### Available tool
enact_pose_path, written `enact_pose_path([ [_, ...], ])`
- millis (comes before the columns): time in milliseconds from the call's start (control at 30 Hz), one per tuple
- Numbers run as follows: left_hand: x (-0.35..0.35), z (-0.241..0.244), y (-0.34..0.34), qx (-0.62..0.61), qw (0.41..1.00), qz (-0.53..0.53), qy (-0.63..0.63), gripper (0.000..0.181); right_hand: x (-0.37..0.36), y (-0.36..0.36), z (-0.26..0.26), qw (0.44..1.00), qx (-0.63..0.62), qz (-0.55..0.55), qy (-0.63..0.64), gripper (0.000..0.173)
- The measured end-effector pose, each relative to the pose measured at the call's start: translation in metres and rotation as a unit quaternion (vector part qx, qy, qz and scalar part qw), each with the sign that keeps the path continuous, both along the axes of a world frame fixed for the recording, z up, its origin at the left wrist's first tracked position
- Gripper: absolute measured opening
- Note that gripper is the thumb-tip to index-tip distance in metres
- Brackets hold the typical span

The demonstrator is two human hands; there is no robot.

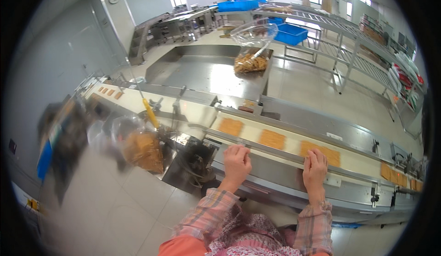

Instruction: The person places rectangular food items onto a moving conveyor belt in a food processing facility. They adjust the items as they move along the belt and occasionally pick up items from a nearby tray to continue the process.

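Note:
A white conveyor belt (250, 132) runs before me behind a low metal guide rail (256, 145). Flat orange-brown food slabs ride on it: one at the left (231, 126), one in the middle (272, 139) and a wider piece (330, 155) to the right. My left hand (237, 163) is at the near side of the rail with its fingers curled together; nothing shows in it. My right hand (315, 166) reaches up to the rail, its bent fingers overlapping the wider piece in view. Whether they touch it is hidden. Further right lie several narrower pieces (393, 174).
A clear bag of orange-brown food (143, 149) rests left of the conveyor, beside a yellow-handled tool (150, 113). Beyond stands a steel tray table (196, 66) with another filled bag (250, 63). Blue crates (291, 33) and roller racks (365, 63) are behind.

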State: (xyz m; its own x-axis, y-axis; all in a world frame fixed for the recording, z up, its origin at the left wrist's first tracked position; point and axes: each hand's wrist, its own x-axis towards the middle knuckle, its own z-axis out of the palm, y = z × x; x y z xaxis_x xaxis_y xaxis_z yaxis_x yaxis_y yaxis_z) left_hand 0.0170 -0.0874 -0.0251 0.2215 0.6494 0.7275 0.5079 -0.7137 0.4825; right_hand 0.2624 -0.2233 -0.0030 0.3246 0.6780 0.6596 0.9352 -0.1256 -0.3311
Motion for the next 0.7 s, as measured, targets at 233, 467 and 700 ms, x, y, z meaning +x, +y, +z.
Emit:
enact_pose_path([
  [233, 0.007, 0.003, -0.003, 0.023, 0.999, 0.003, -0.022, 0.019, -0.038, 0.029, 0.015, 0.993, -0.048, 0.102, -0.047, 0.033],
  [467, 0.002, 0.005, -0.004, 0.018, 0.999, 0.007, -0.034, 0.020, -0.044, 0.068, 0.003, 0.976, -0.211, 0.031, -0.045, 0.045],
  [700, 0.005, 0.008, -0.007, 0.013, 0.999, 0.003, -0.044, 0.018, -0.016, 0.029, -0.003, 0.995, -0.096, -0.018, -0.024, 0.037],
])
